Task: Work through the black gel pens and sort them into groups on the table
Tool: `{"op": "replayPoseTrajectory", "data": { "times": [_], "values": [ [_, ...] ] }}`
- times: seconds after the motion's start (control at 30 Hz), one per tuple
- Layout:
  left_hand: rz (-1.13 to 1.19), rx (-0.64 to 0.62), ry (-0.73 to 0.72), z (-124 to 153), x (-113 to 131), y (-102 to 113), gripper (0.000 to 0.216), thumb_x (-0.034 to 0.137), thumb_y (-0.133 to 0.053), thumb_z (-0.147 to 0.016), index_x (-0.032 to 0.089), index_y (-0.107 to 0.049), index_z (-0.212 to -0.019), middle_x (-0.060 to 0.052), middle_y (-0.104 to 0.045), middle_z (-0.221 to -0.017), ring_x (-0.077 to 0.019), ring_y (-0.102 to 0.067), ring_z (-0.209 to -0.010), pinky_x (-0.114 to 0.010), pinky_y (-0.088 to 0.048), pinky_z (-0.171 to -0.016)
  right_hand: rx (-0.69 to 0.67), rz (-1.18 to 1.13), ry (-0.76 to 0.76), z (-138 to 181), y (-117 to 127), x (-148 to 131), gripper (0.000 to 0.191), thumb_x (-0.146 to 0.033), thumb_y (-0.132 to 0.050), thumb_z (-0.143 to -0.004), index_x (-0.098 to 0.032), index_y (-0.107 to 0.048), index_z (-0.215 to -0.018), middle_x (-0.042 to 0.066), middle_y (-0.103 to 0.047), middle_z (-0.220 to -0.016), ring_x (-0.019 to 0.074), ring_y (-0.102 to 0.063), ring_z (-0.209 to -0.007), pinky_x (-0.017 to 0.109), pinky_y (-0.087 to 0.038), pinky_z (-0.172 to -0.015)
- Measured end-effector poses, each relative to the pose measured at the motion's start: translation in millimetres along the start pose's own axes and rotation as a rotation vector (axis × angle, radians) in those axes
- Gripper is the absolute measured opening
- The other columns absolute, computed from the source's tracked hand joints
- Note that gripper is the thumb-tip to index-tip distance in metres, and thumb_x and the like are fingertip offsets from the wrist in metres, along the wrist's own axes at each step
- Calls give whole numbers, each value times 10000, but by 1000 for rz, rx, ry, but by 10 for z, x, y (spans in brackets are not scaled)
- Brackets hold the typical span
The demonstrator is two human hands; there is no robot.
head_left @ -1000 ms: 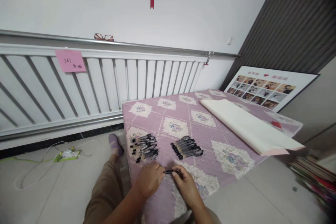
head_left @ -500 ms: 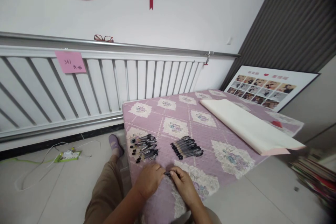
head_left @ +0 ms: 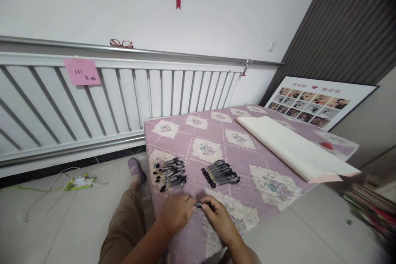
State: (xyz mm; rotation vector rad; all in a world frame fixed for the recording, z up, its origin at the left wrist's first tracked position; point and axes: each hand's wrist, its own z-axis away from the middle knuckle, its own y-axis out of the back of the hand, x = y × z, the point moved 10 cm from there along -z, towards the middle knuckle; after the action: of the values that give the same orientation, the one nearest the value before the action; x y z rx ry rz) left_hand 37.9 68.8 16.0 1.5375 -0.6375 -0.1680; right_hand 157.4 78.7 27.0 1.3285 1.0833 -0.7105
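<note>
Near the front of the cloth-covered table, my left hand [head_left: 177, 213] and my right hand [head_left: 219, 218] face each other. Both are closed on one dark pen [head_left: 198, 205], whose short middle part shows between the fingertips. The fingers cover much of the rest of it. Just beyond my left hand lies a loose pile of black-capped pens [head_left: 170, 173], pointing in slightly different ways. Farther right, past my right hand, several more pens [head_left: 220, 173] lie side by side in a neater row.
A purple patterned cloth [head_left: 182, 142] covers the table. A large cream sheet [head_left: 278, 140] lies at its right. Behind stands a white radiator [head_left: 161, 95] with glasses [head_left: 121, 43] on the pipe above. A photo board [head_left: 355, 90] leans at the back right; a power strip [head_left: 81, 183] rests on the floor.
My fingertips have shifted slightly on the pen. More of it now shows between my hands, and a dark end shows at my right fingers. Both pen groups lie unchanged.
</note>
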Motion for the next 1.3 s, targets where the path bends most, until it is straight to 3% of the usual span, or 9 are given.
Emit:
{"op": "replayPoseTrajectory", "data": {
  "times": [0.1, 0.3, 0.47, 0.6, 0.8, 0.93, 1.1, 1.2, 1.3],
  "values": [
    [3, 39, 7, -5, -41, 5, 163, 314, -437, -969, 242, -582, -991, -12, -609, -933, -181, -565, -867, -284, -421, -749, 18, 1, -48, -5, 24, 6, 303, -466, -507, -834, -201, -630, -916, 32, -665, -834, 202, -603, -798, 297, -461, -743],
    [20, 72, -6, -13, -56, 8, 138, 297, -468, -962, 234, -591, -960, -14, -606, -934, -186, -556, -888, -300, -408, -779, -154, 179, -131, -118, -133, 65, 504, -540, -337, -900, -213, -482, -546, -11, -503, -520, 160, -492, -559, 287, -376, -615],
    [39, 69, 8, -15, -60, 25, 135, 300, -485, -957, 232, -601, -950, -12, -613, -942, -188, -558, -907, -296, -405, -782, -257, 168, -106, -203, -187, 54, 290, -410, -471, -840, -202, -519, -643, -30, -517, -591, 143, -476, -589, 266, -364, -607],
    [42, 44, 33, -15, -78, 23, 152, 316, -474, -960, 231, -600, -955, -14, -617, -943, -189, -560, -899, -293, -405, -770, -226, 118, -16, -206, -159, -52, 112, -298, -517, -792, -195, -552, -762, -20, -551, -730, 154, -513, -722, 267, -392, -689],
    [45, 27, 39, -9, -75, 53, 161, 308, -453, -966, 238, -597, -978, -7, -615, -944, -183, -566, -882, -290, -411, -756, -156, 74, -18, -194, -125, -77, 59, -263, -538, -758, -206, -522, -761, -27, -525, -736, 154, -497, -742, 265, -400, -708],
    [48, 87, 11, -5, -67, 84, 167, 304, -451, -966, 235, -603, -972, -17, -613, -949, -192, -554, -923, -301, -405, -797, -213, -1, -82, -199, -186, -72, 197, -376, -593, -762, -206, -531, -839, -15, -582, -783, 155, -532, -740, 264, -420, -692],
    [38, 113, -32, -4, -44, 55, 167, 325, -468, -962, 233, -607, -959, -18, -613, -941, -197, -544, -932, -319, -397, -824, -441, 95, -277, -130, -392, 118, 476, -587, -339, -881, -210, -494, -637, -38, -481, -491, 117, -418, -438, 250, -338, -485],
    [14, 73, -29, -16, -39, 18, 172, 319, -465, -962, 225, -609, -950, -24, -617, -930, -192, -555, -910, -308, -402, -803, -423, 182, -189, -180, -359, 66, 373, -482, -456, -852, -209, -481, -599, -42, -477, -499, 114, -423, -475, 241, -328, -504],
    [17, 35, -17, -27, -42, 6, 189, 297, -423, -976, 237, -602, -981, -17, -624, -950, -185, -563, -914, -292, -410, -777, -371, 269, -33, -220, -302, -83, 213, -328, -514, -816, -196, -556, -654, -9, -591, -638, 146, -523, -626, 247, -371, -592]
  ]
}}
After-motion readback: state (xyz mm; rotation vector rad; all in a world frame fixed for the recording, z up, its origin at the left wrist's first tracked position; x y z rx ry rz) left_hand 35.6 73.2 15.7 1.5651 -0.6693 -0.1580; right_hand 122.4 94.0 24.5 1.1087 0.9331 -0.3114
